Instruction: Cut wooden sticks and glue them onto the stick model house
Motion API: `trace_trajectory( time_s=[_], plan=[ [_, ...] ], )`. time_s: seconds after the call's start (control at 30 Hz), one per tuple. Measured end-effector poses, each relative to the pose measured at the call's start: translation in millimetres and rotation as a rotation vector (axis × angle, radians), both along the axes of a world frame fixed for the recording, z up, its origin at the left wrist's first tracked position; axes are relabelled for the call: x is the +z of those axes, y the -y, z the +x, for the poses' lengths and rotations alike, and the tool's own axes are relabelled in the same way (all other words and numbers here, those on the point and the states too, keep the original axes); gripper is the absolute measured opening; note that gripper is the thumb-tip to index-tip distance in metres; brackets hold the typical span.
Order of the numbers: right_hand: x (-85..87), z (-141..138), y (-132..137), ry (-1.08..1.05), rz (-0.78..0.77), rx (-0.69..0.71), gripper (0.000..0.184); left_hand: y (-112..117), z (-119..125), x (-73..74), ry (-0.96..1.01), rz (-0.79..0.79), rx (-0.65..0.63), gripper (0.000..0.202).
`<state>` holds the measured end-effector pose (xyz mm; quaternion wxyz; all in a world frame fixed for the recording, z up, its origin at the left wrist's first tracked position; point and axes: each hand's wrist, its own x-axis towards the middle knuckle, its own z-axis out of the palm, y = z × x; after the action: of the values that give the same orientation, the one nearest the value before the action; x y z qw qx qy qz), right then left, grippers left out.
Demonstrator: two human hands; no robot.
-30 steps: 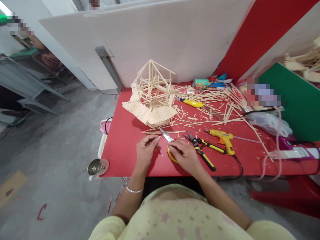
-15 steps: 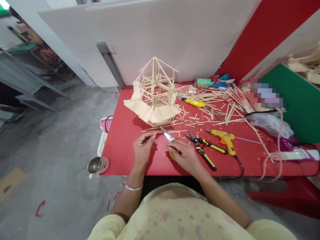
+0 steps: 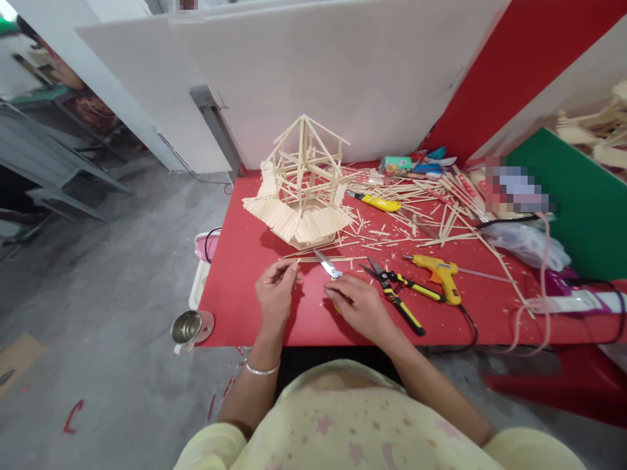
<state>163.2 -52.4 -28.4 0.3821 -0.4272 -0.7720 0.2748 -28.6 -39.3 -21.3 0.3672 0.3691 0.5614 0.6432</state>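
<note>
My left hand [image 3: 275, 290] is closed in a pinch at the front of the table, with the tip of a thin wooden stick [image 3: 297, 261] showing at its fingertips. To its right, my right hand [image 3: 356, 301] is curled over the yellow handles of a pair of scissors [image 3: 327, 264], mostly covering them. The silver blades point away and to the left. Just beyond both hands stands a model pavilion [image 3: 302, 189] of wooden sticks, with an open frame on top and a slatted skirt roof below. A few long loose sticks lie between it and the scissors.
Right of my hands lie black-and-yellow pliers-like cutters [image 3: 399, 294] and a yellow glue gun [image 3: 438, 273] with a cord. A yellow utility knife [image 3: 376, 200] lies among scattered sticks. A metal mug [image 3: 192, 326] sits at the left edge of the red table [image 3: 230, 287].
My left hand has shifted slightly left, away from the scissors, with the stick. My right hand has moved slightly left over the handles. The scissors and the model look unmoved.
</note>
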Motion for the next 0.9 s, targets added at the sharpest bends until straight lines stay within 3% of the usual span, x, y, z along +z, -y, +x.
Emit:
trace_trajectory(
  time_s=[0.4, 0.6, 0.9],
  plan=[
    [0.6, -6.1, 1.9, 0.061, 0.042, -0.017, 0.019, 0.5, -5.7, -12.1, -0.091, 0.015, 0.093, 0.023],
    [-0.1, -9.2, 2.0, 0.068, 0.05, -0.024, 0.018, 2.0, -6.5, -8.8, -0.076, 0.044, 0.062, 0.022],
    [33.0, -30.6, -6.9, -0.223, -0.017, -0.063, 0.028, 10.7, -6.7, 4.5, -0.139, 0.099, -0.056, 0.016]
  ],
)
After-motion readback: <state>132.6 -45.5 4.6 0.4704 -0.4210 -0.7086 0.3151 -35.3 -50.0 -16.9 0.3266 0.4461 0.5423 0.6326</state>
